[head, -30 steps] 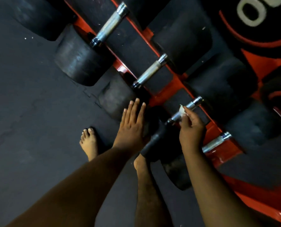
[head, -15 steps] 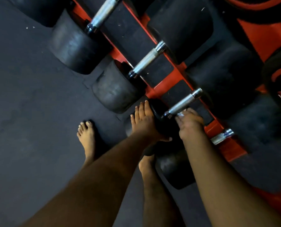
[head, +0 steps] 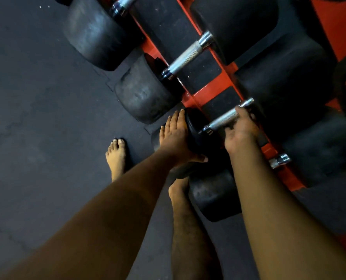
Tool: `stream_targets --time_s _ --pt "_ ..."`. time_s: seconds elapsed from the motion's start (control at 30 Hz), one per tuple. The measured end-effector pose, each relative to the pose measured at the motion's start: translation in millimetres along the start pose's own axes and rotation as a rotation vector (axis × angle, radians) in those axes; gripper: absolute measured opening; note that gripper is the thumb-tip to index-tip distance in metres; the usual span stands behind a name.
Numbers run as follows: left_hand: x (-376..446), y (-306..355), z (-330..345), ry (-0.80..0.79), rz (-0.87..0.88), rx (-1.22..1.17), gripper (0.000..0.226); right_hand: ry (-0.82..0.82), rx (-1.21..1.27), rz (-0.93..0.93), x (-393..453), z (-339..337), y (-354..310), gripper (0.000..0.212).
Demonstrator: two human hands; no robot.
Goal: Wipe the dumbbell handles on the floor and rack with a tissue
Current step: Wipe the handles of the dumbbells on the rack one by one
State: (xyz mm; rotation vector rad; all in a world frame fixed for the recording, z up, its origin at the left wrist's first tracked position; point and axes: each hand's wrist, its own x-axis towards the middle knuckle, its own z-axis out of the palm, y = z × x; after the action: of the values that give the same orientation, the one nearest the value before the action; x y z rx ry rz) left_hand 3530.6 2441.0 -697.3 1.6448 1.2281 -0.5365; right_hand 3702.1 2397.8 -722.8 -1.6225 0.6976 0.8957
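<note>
In the head view, the right hand (head: 241, 131) curled over the far end of a knurled dumbbell handle (head: 222, 119) on the red rack (head: 205, 90), its fingers (head: 243, 115) wrapped round the steel near the collar; the tissue was hidden under that grip and could not be made out. The left hand (head: 175, 138) lay flat with straight fingers against the side of the same dumbbell's near black head (head: 196, 130), thumb reaching beneath it, holding nothing. Four chrome handles showed on the rack: one cut off at the top edge (head: 122, 3), a second fully bare (head: 186, 55), the third under the right hand, and only the end collar of a fourth (head: 279, 160) just beside the right forearm. Four rubber heads faced the floor side of the rack, the nearest one (head: 214, 196) lying between the person's leg and right forearm. Two bare feet stood on the dark floor (head: 36, 118), the left foot (head: 116, 153) well clear of the rack.
</note>
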Motion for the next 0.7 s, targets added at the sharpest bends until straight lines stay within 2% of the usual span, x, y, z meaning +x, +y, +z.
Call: stream_targets --time_s 0.07,0.13,0.17,0.27,0.33,0.4,0.43,0.5,0.6,0.7 --pt "0.2 -0.6 0.4 -0.008 0.003 0.0 0.158 -0.098 -0.026 0.046 3.1 5.3 5.0 0.012" --pt "0.3 -1.0 0.6 -0.01 0.005 -0.002 0.158 -0.119 -0.029 0.068 6.8 5.6 1.5 0.003" --pt "0.5 -0.9 0.4 -0.012 0.006 -0.003 0.158 -0.104 0.007 0.07 8.1 3.7 -2.4 0.001" --pt "0.0 -0.8 0.4 -0.008 0.008 0.002 0.158 -0.001 0.079 0.053 5.6 -7.5 -0.6 0.028" --pt "-0.1 -0.5 0.5 -0.01 0.005 -0.002 0.158 0.067 0.052 -0.024 -4.0 -8.4 8.3 0.034" --pt "-0.1 -0.2 0.8 -0.009 0.002 -0.004 0.158 0.121 -0.02 -0.072 -8.3 0.3 9.7 0.031" --pt "0.0 -0.6 1.0 -0.006 0.002 -0.001 0.158 0.129 -0.031 -0.054 -5.8 6.4 6.2 0.023" --pt "0.4 -0.6 1.1 -0.001 0.004 0.003 0.158 0.052 0.036 -0.004 4.3 14.3 -6.9 0.011" --pt "0.3 0.4 0.3 -0.003 0.004 -0.004 0.158 -0.01 0.078 -0.013 14.0 10.9 -11.3 0.013" --pt "1.0 0.0 1.0 0.0 0.004 -0.001 0.159 0.079 -0.109 -0.04 1.3 -2.8 3.0 0.023"
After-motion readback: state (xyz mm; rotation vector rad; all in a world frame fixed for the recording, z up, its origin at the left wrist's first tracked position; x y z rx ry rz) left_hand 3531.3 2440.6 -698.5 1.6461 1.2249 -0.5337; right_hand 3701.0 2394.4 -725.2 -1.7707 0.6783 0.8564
